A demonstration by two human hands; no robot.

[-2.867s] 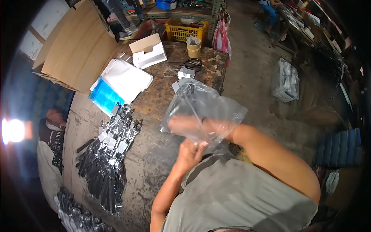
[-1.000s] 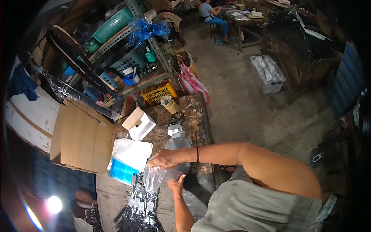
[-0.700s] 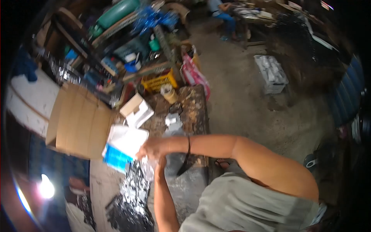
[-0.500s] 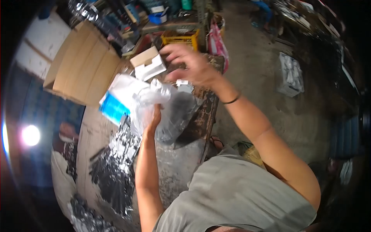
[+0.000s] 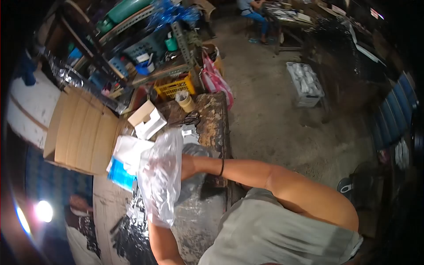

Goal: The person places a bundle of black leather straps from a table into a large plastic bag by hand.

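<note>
A clear plastic bag (image 5: pixel 163 176) stands up over the worn table, in front of both hands. My right hand (image 5: pixel 187 167) is at the bag's right side, its fingers hidden behind the plastic. Only the forearm of my left arm shows below the bag; the left hand is covered by the cloudy plastic. A grey plastic bag (image 5: pixel 192 190) lies just right of them. White papers (image 5: pixel 128 152) and a blue packet (image 5: pixel 121 173) are to the left, with black shiny plastic strips (image 5: pixel 128 234) below. An open white box (image 5: pixel 150 125) sits beyond the bag.
Scissors (image 5: pixel 191 118) and a tape roll (image 5: pixel 185 102) lie at the table's far end, near a yellow crate (image 5: pixel 174 86). Large cardboard (image 5: pixel 81 132) stands at left. A clear bin (image 5: pixel 305 84) is on the floor. Another person (image 5: pixel 256 15) sits at the back.
My right hand has come down from above the table to the clear bag, which now stands taller and covers my left hand. The view has tilted up, showing more shelves.
</note>
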